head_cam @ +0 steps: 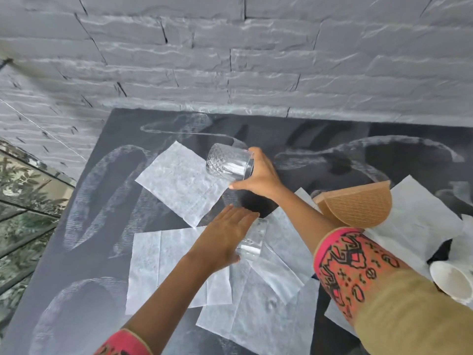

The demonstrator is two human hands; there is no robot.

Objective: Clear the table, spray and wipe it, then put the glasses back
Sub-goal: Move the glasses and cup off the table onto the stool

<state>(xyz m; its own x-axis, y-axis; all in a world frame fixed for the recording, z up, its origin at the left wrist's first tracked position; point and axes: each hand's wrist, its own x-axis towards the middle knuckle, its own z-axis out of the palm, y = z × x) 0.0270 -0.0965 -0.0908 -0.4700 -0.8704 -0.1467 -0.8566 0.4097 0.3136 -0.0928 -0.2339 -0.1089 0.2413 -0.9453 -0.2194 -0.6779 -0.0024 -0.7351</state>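
- Right hand (258, 175) holds a cut-pattern glass (229, 162) up off the counter (97, 226); fingers (252, 152) and thumb wrapped round its rim end.
- That glass lies tipped on its side, long axis roughly level, patterned base pointing away from the fingers toward the left, mouth against the palm.
- Left hand (225, 239) lies over a second glass (252, 243) low at the counter; fingers stretched forward across it, thumb below. Whether they clamp it firmly, cannot tell.
- Second glass also looks tilted, mostly hidden under the palm; its exposed end shows just right of the fingers.
- White paper sheets (179, 180) lie spread on the dark counter, beneath and around both hands, some overlapping.
- A tan half-round ribbed object (355, 206) sits right of the right wrist, resting on paper.
- A white cup-like item (453, 278) at the far right edge, on its side.
- Sleeves (353, 267) have pink cuffs with black scrawled marks; not readable as words.
- No brand or label legible on either glass.
- Grey stone-block wall (230, 60) beyond the fingers.
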